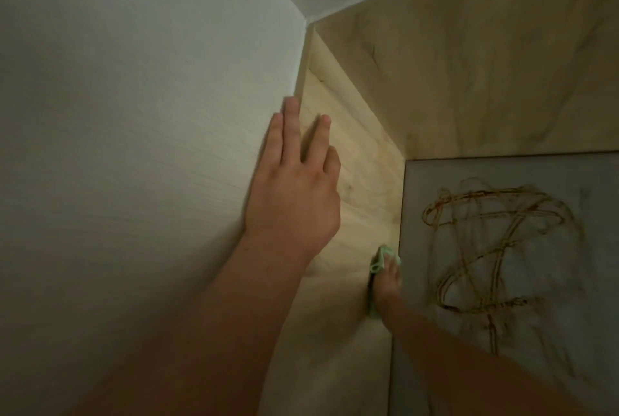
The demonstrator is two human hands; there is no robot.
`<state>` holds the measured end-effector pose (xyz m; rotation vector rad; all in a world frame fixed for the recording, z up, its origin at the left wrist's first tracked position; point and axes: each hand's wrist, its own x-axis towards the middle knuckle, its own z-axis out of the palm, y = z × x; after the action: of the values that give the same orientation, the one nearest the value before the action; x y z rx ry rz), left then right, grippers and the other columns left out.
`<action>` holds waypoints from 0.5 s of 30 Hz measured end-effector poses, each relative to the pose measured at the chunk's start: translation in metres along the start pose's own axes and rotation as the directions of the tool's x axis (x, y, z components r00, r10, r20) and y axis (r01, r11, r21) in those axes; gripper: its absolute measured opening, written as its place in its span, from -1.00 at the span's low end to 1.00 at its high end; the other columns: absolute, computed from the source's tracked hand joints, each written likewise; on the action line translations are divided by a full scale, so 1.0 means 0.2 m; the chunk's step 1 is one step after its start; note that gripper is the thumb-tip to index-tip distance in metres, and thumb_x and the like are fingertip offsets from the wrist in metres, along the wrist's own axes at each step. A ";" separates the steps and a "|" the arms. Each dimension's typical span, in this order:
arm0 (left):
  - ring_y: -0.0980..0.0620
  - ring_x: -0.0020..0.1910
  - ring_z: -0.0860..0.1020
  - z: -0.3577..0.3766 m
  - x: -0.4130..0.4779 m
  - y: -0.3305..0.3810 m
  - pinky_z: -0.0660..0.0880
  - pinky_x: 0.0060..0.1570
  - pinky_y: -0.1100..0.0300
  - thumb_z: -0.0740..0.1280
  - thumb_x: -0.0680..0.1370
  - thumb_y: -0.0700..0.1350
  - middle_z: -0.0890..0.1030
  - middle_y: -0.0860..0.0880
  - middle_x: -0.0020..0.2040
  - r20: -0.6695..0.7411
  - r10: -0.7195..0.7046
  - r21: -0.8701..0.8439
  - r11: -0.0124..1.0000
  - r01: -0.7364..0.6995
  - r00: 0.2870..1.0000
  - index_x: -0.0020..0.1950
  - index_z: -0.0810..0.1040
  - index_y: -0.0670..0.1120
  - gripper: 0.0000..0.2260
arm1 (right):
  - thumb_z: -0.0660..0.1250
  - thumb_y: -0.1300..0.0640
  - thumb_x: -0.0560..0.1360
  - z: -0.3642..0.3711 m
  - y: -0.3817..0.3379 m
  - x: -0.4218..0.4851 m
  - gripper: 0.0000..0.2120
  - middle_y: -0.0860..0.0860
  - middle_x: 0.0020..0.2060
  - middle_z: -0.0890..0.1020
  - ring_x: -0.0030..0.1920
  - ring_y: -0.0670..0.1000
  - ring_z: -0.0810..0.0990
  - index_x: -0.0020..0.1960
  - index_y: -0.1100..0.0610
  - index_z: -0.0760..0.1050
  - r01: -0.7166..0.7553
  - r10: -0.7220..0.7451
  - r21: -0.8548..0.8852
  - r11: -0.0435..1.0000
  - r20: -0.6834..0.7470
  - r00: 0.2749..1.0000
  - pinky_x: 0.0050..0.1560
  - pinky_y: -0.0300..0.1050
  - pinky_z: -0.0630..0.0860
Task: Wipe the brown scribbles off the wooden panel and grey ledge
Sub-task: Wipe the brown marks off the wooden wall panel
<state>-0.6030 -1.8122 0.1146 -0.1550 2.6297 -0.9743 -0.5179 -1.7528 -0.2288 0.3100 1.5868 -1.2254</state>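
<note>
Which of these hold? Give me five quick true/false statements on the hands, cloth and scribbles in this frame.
1. The left hand lies flat with straight fingers, where the white wall meets the wooden panel. True.
2. The right hand presses a green cloth against the wooden panel. True.
3. The grey ledge is free of marks. False: brown scribbles cover much of it.
4. The green cloth sits on the brown scribbles. False: it is on the wooden panel, left of the ledge's edge.
5. The left hand holds a spray bottle. False: it holds nothing.
</note>
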 end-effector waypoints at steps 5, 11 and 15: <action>-0.45 0.59 -0.30 0.00 0.00 -0.01 -0.21 0.57 -0.30 -0.04 0.62 0.08 -0.03 -0.16 0.70 -0.004 0.009 0.001 1.000 -0.009 1.000 0.62 0.26 -0.05 -0.42 | -0.04 -0.50 0.45 0.03 0.15 0.48 -0.06 0.18 0.52 0.41 0.48 0.26 0.39 0.59 0.10 0.32 -0.250 0.256 0.263 0.932 0.012 0.967 0.52 0.30 0.30; -0.46 0.59 -0.28 0.00 0.00 -0.01 -0.20 0.57 -0.31 -0.13 0.60 0.08 -0.02 -0.16 0.70 0.014 0.011 0.024 1.000 -0.011 1.000 0.66 0.19 -0.04 -0.37 | 0.01 -0.18 0.73 -0.13 -0.40 0.41 -0.47 0.10 0.63 0.22 0.62 0.23 0.17 0.66 -0.07 0.14 0.174 -0.117 0.228 0.958 -0.245 0.962 0.61 0.25 0.04; -0.47 0.59 -0.28 0.00 0.00 -0.01 -0.21 0.56 -0.32 -0.11 0.61 0.08 0.00 -0.16 0.70 0.013 0.011 0.014 1.000 -0.012 1.000 0.65 0.22 -0.04 -0.38 | -0.06 -0.42 0.60 -0.02 -0.04 0.31 -0.25 0.08 0.65 0.18 0.62 0.23 0.17 0.68 -0.07 0.08 -0.088 0.114 0.216 0.973 -0.113 0.987 0.60 0.30 0.09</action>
<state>-0.6032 -1.8145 0.1152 -0.1422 2.6084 -0.9846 -0.5513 -1.7757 -0.2763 0.6065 1.5284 -1.3174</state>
